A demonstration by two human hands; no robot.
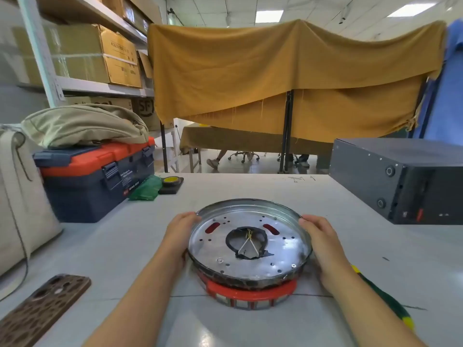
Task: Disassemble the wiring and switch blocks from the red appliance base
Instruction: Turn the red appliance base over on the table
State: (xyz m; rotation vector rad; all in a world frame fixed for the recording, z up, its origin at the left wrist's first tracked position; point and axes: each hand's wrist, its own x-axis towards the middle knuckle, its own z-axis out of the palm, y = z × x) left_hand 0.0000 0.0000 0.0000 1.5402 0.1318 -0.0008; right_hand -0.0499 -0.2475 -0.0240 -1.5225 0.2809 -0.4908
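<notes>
Red base (250,295): sits on the grey table (350,246), near the front, with a round metal pan (250,249) on top
Wires (248,244): thin, seen through the hole in the pan's middle
Left hand (179,234): fingers curled on the pan's left rim
Right hand (319,236): fingers curled on the pan's right rim
Toolbox (97,179): blue and orange, far left

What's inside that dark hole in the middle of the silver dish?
Through the ragged dark-rimmed hole in the metal pan, two pale wires run down from a yellowish joint, spreading apart. The pan covers everything else inside the red base, so any switch blocks stay unseen.
</notes>
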